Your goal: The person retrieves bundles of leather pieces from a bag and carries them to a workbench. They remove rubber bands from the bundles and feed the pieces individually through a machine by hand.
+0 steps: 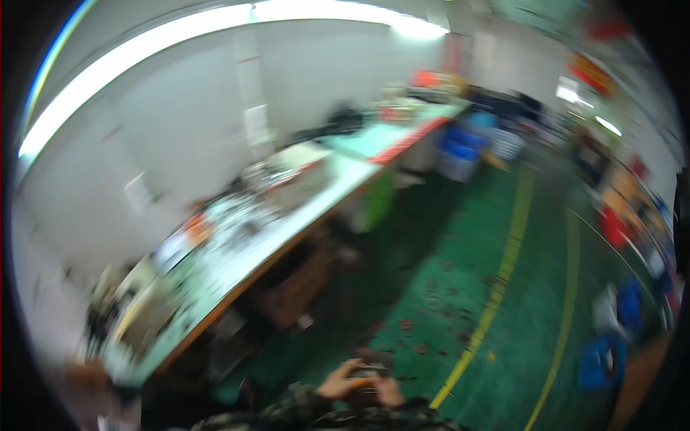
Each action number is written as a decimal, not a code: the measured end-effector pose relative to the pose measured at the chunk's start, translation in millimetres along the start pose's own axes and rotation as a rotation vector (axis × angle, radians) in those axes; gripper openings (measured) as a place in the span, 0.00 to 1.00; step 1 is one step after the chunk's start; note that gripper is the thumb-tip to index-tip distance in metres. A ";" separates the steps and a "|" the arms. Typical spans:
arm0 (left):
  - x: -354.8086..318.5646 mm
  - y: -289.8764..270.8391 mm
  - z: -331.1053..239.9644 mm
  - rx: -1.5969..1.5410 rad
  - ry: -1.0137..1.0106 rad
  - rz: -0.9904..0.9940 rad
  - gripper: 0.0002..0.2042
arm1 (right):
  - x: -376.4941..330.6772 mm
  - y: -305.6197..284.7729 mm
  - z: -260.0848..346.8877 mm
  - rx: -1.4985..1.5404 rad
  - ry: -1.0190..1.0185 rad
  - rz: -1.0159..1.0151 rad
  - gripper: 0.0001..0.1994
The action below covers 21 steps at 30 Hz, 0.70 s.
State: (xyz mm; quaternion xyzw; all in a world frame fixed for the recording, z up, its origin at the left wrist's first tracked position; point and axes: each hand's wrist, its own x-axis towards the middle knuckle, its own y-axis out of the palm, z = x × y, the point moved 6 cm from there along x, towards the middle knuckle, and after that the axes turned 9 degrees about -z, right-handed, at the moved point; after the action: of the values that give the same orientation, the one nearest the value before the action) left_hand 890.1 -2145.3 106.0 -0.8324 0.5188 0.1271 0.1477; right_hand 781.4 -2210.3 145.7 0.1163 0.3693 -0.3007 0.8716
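Both hands are close together in front of my body, low in the picture, with camouflage-patterned sleeves (298, 404) behind them. My left hand (339, 381) has its fingers bent around a small thing with an orange part (363, 382). My right hand (389, 392) closes on the other side, next to a pale, shiny part of what seems to be the same thing. Motion blur hides its exact kind. Below the hands lies the green floor (424, 316), scattered with small dark bits.
A long pale-green workbench (338, 179) runs along the left wall, bearing a cream box-shaped machine (147, 305), loose parts and an orange item (198, 228). Blue bins (463, 147) stand at its far end. Yellow lines (503, 276) mark the floor; another blue bin (602, 361) is at right.
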 end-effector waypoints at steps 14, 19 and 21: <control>312.9 -246.6 -10.3 -0.135 -0.010 -0.007 0.21 | 342.9 67.4 153.0 0.620 -0.791 -0.133 0.20; 328.8 -402.0 -5.7 0.029 0.051 -0.216 0.25 | 400.6 175.5 225.5 0.636 -0.772 0.080 0.20; 319.7 -457.9 -2.9 0.079 0.071 -0.311 0.26 | 415.0 220.3 251.7 0.621 -0.759 0.175 0.21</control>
State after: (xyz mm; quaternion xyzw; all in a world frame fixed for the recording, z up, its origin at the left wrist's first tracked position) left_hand 1440.2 -2219.1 44.2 -0.9001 0.3932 0.0526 0.1798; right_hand 1287.0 -2324.6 21.4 0.2834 -0.0923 -0.3434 0.8906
